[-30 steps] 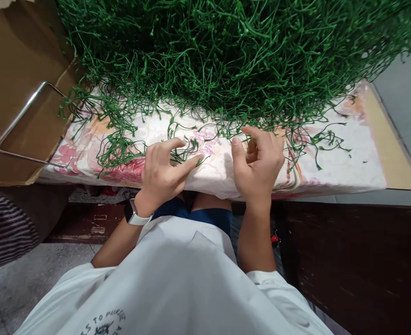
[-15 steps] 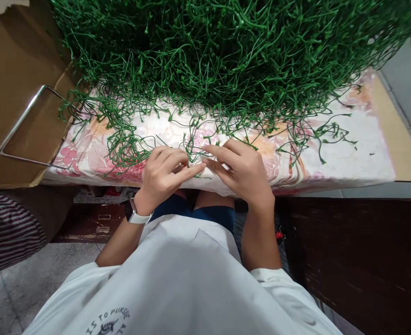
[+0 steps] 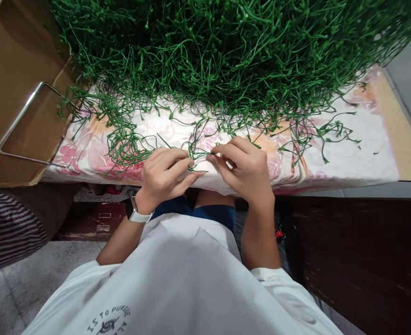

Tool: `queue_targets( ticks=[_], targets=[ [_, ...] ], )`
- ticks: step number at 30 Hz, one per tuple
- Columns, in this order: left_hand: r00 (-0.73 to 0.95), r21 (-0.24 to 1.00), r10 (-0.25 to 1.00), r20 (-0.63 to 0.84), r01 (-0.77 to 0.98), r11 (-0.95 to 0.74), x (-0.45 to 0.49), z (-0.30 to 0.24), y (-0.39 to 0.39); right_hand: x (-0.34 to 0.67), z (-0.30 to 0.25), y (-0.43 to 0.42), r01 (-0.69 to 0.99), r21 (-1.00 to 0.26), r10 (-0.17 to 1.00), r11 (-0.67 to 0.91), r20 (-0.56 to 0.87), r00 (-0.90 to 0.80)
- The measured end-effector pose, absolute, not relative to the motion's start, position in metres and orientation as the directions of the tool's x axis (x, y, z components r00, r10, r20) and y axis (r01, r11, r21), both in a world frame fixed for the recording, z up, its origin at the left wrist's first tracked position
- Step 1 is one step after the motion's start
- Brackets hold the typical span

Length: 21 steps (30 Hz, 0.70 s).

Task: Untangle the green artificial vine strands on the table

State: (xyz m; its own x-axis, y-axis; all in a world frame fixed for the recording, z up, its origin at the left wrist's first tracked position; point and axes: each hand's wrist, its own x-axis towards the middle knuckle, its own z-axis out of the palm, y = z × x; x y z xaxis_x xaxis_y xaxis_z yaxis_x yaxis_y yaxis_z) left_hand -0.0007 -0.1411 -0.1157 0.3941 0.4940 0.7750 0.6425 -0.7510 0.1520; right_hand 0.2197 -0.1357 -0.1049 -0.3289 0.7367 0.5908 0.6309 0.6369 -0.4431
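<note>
A big heap of thin green stems (image 3: 226, 56) covers the back of a board wrapped in flowered cloth (image 3: 352, 149). Loose stems trail toward its near edge. My left hand (image 3: 163, 174), with a white watch on the wrist, is curled with its fingers closed on a small tuft of green stems (image 3: 196, 153). My right hand (image 3: 245, 170) faces it, thumb and forefinger pinched on the same tuft. The fingertips of both hands nearly touch at the cloth's front edge.
A brown cardboard box (image 3: 13, 70) with a bent metal rod (image 3: 20, 121) lies at the left. A dark wooden panel (image 3: 359, 260) stands low right. Striped fabric (image 3: 6, 232) shows at the left edge. Grey floor lies below.
My right hand moved left from the cloth's edge to meet my left hand. Both now pinch the same small tuft of stems, and the fingers have closed tighter.
</note>
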Motion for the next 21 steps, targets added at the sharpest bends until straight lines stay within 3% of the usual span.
queue_targets(
  ticks=[6, 21],
  targets=[
    [0.307, 0.287, 0.577, 0.757, 0.637, -0.715, 0.0004, -0.1122, -0.1425, 0.2205, -0.1033, -0.1363, 0.597, -0.489, 0.75, 0.636, 0.574, -0.329],
    [0.335, 0.298, 0.686, 0.646, 0.717, -0.631, 0.0027, -0.1117, -0.1424, 0.2224, -0.0996, -0.1351, 0.588, -0.521, 0.777, 0.619, 0.513, -0.364]
  ],
)
